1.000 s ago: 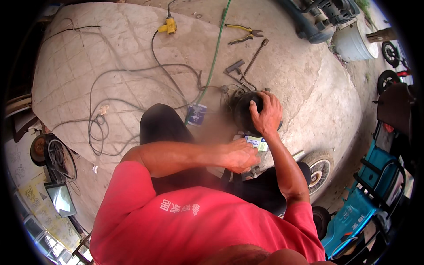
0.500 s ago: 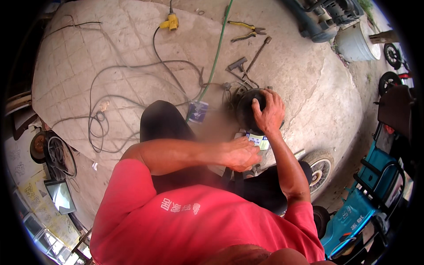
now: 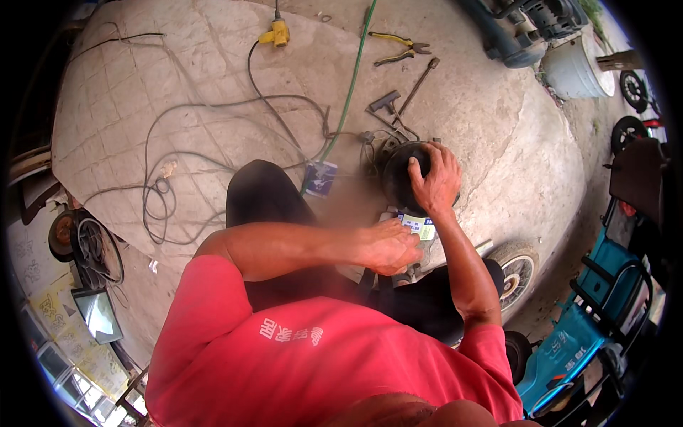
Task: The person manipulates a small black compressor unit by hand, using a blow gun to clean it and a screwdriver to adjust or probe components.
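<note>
My right hand (image 3: 437,181) rests over a black round part (image 3: 402,178), like a small wheel or drum, with the thumb across its face and the fingers over its far rim. Just nearer to me, my left hand (image 3: 390,246) is closed, its fingers curled under. Whatever it may grip is hidden beneath it. A white, green and blue printed packet (image 3: 421,226) lies between the two hands. Wires and a metal fitting (image 3: 388,144) adjoin the black part on its far side. A grey T-shaped handle tool (image 3: 384,101) lies beyond them.
Pliers with yellow grips (image 3: 398,48) and a long metal rod tool (image 3: 416,89) lie farther off. A green hose (image 3: 348,92), dark cable (image 3: 213,105) and yellow plug (image 3: 276,33) cross the concrete. A spoked wheel (image 3: 518,274) and blue vehicle (image 3: 569,341) stand right; a white bucket (image 3: 575,70) is behind.
</note>
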`<action>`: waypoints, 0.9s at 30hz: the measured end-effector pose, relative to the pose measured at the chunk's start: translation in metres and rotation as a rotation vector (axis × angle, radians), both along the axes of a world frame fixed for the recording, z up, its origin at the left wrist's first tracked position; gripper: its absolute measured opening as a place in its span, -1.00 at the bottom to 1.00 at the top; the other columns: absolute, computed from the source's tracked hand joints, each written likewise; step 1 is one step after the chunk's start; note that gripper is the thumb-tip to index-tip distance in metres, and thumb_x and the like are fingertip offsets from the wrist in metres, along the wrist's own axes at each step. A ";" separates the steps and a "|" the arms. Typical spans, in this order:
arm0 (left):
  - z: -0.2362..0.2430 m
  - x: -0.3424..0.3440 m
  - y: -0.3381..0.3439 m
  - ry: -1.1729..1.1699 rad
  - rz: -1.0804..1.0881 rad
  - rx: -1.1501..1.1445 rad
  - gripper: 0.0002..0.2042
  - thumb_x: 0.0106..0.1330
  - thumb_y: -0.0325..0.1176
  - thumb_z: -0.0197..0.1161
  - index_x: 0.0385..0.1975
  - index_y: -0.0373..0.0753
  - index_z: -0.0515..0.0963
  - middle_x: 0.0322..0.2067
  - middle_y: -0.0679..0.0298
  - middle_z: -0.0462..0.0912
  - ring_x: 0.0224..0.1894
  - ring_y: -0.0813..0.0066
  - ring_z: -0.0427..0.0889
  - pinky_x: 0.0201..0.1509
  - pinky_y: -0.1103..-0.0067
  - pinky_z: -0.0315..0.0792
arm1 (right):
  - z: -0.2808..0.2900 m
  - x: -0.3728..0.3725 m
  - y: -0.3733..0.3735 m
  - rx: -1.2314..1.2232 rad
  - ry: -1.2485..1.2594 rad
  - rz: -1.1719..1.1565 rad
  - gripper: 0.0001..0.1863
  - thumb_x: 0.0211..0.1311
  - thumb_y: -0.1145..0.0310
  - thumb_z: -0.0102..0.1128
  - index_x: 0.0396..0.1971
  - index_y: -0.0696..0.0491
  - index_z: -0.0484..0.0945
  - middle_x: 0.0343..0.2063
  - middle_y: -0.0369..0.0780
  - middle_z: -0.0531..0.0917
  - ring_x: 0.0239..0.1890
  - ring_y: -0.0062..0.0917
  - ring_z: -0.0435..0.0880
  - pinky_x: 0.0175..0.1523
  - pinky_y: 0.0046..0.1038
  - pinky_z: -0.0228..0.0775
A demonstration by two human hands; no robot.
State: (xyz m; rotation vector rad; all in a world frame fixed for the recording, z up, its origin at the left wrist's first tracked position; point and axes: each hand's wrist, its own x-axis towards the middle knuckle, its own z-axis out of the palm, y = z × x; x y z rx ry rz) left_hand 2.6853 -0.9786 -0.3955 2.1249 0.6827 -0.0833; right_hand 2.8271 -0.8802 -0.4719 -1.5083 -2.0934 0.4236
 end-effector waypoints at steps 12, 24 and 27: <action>-0.002 0.001 0.005 0.041 -0.041 -0.020 -0.67 0.32 -0.16 0.37 -0.04 -0.22 0.61 -0.10 0.03 0.63 -0.01 0.01 0.63 0.07 0.13 0.48 | 0.000 0.000 0.000 0.003 -0.013 -0.002 -0.60 0.21 0.16 0.35 0.03 -0.05 0.65 0.09 -0.20 0.67 0.17 -0.17 0.60 0.28 -0.12 0.37; -0.007 -0.002 0.008 0.071 -0.028 -0.032 -0.67 0.32 -0.18 0.35 -0.04 -0.24 0.61 -0.08 -0.01 0.65 0.02 -0.05 0.66 0.11 0.09 0.49 | 0.000 0.000 0.001 0.013 -0.001 0.001 -0.60 0.21 0.17 0.35 0.03 -0.05 0.65 0.08 -0.20 0.67 0.17 -0.19 0.60 0.28 -0.13 0.37; -0.008 -0.003 0.006 0.061 -0.022 -0.012 -0.67 0.32 -0.19 0.36 -0.05 -0.26 0.62 -0.09 -0.03 0.66 0.01 -0.06 0.67 0.09 0.09 0.51 | 0.001 -0.002 0.001 0.011 -0.002 0.003 -0.60 0.21 0.17 0.35 0.03 -0.05 0.65 0.08 -0.21 0.67 0.17 -0.19 0.60 0.28 -0.13 0.37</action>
